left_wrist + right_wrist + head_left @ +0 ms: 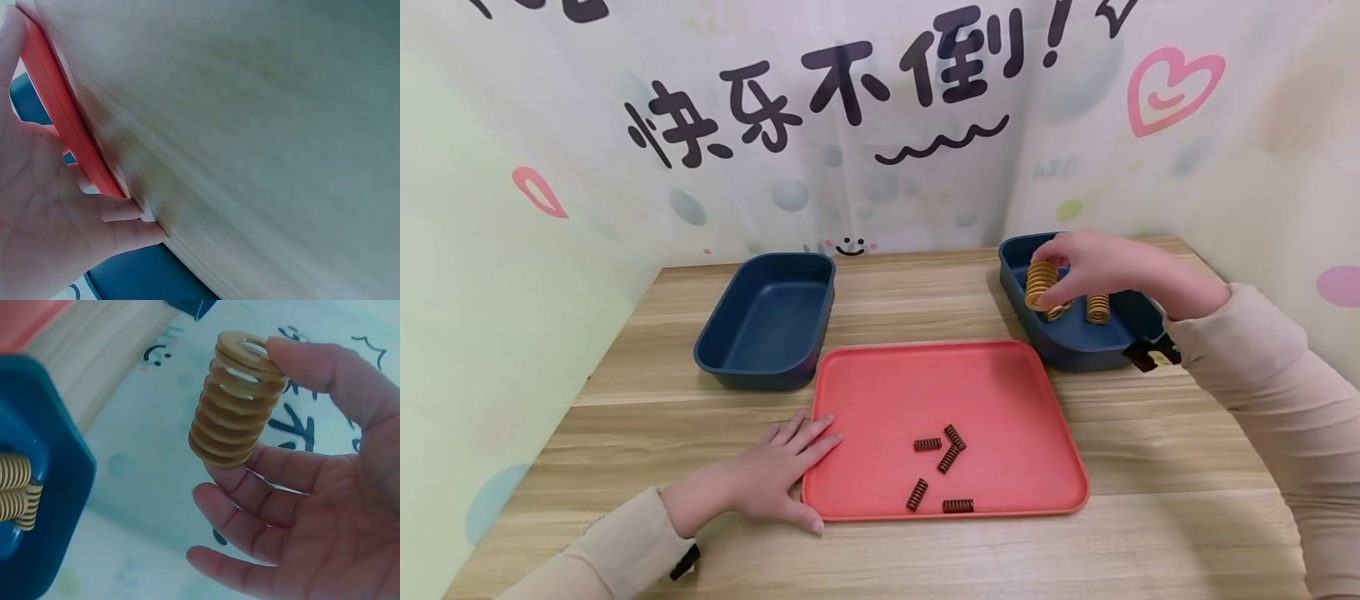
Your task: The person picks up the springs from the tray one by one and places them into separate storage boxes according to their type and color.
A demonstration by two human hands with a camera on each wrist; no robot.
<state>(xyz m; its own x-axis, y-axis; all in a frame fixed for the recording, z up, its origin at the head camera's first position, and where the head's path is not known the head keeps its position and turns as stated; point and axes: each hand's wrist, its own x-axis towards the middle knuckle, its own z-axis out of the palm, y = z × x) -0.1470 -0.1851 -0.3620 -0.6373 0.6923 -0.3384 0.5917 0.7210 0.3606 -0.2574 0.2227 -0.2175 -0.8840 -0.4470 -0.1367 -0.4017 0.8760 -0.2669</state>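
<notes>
My right hand pinches a large yellow coil spring between thumb and fingers, above the right blue bin. In the right wrist view the spring is held at its two ends, the other fingers loosely bent. More yellow springs lie inside that bin. With fingers spread, my left hand rests at the left edge of a red tray, fingertips over its rim. Several small dark springs lie scattered on the near half of the tray.
Another blue bin stands behind the left hand, with nothing visible inside. The wooden table meets a printed cloth at its back edge. The right bin sits just beyond the tray's far right corner.
</notes>
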